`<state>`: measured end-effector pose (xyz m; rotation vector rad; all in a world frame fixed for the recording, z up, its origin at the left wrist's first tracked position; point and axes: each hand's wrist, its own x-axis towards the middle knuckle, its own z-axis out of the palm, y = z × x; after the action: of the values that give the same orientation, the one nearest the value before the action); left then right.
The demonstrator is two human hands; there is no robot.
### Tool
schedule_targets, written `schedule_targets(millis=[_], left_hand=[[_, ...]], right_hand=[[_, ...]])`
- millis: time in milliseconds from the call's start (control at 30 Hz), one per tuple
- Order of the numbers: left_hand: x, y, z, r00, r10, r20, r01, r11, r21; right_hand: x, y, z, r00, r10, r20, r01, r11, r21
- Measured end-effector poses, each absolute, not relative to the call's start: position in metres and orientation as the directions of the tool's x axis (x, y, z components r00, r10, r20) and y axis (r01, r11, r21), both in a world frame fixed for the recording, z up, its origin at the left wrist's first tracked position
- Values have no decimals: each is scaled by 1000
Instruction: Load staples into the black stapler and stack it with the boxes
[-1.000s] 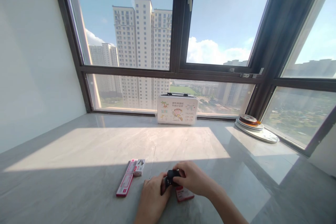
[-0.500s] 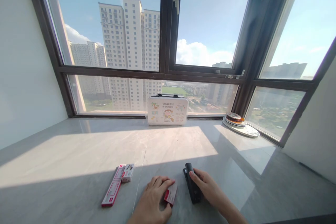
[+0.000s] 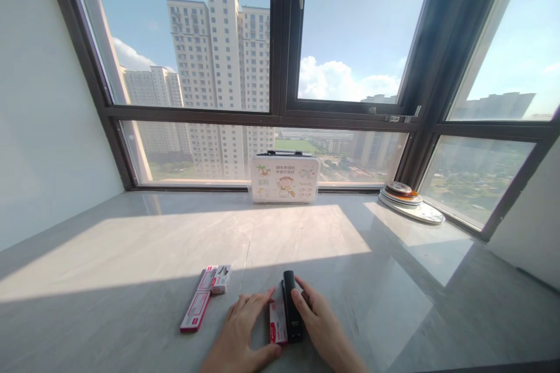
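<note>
A black stapler (image 3: 292, 309) lies lengthwise on the counter, and my right hand (image 3: 321, 320) holds it from the right side with the fingers around it. Against the stapler's left side lies a small red-and-white box (image 3: 277, 324). My left hand (image 3: 240, 329) spans this box, index finger at its far end and thumb at its near end. Further left, two long pink-and-white boxes (image 3: 195, 309) lie end to end in a line. Beside the farther one sits a small white box (image 3: 221, 278) with a dark picture on top.
On the pale stone counter (image 3: 140, 280), a white case with a cartoon print (image 3: 285, 180) stands against the window. A stack of plates and discs (image 3: 409, 204) lies in the back right corner. Dark window frames (image 3: 280, 119) rise behind, with a wall at either side.
My right hand has moved the stapler left, up against the small red-and-white box. My left hand has stayed around that box, its fingers a little more spread. The view has shifted slightly.
</note>
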<state>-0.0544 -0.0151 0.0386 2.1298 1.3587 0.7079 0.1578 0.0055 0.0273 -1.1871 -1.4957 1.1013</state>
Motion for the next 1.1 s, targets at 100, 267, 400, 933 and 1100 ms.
schedule_targets(millis=[100,267,400,933,1100], left_hand=[[-77,-17,31,260,928,268,655,-373,657],[-169,-25,2,-154,869,470,863,-113,492],[-201,-37,-17,-41,887,460,905,-163,393],[-44,-17,50,337,919,204,577,-373,726],[-59,-10,53,253,908,332,585,-418,695]], right_hand=[[160,4,17,-32,998,60,198,65,-978],[160,-2,18,-54,993,109,282,120,-952],[160,-3,19,-90,990,105,332,129,-935],[158,-7,18,-86,986,142,379,164,-911],[157,-8,20,-82,987,141,403,163,-900]])
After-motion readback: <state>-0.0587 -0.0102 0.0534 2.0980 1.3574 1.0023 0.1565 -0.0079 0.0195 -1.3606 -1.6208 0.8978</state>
